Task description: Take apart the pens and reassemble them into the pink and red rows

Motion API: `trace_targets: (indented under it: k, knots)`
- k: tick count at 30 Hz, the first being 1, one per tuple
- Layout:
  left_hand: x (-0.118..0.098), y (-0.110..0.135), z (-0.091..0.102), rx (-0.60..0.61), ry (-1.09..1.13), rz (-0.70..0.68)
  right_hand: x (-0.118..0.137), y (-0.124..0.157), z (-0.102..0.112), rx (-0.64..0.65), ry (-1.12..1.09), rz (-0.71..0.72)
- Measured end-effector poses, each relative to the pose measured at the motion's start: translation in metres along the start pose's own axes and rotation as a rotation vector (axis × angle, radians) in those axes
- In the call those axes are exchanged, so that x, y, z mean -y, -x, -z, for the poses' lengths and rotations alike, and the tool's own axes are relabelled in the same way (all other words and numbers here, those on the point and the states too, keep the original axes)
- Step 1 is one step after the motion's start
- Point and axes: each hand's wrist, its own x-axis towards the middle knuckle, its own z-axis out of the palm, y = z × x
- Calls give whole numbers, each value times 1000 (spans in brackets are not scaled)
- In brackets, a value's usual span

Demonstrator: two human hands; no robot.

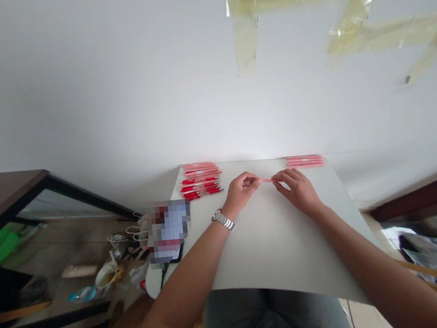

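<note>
While the slim pink stick [266, 180] lies crosswise, left to right, just right of frame centre, my left hand [241, 190] and right hand [299, 190] pinch fingers on opposite ends, neither nearer.

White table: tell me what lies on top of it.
On the table: red pens and pink sticks back left, more pink sticks back right, a blurred object at left. Forearms hide whatever lies beneath them.
</note>
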Motion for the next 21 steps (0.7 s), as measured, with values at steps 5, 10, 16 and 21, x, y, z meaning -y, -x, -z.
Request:
trace_targets:
  k: [5, 10, 16, 21]
  knots:
    - [3, -2, 0, 17, -27, 42, -7, -4, 4, -2, 29, -18]
    - [6, -4, 0, 25, -35, 44, -23, -9, 20, 21, 85, -53]
    - [3, -4, 1, 0, 2, 46, -47, -3, 44, -64, 198, -159]
    - [1, -4, 0, 3, 15, 57, -67, 6, 51, -121, 236, -230]
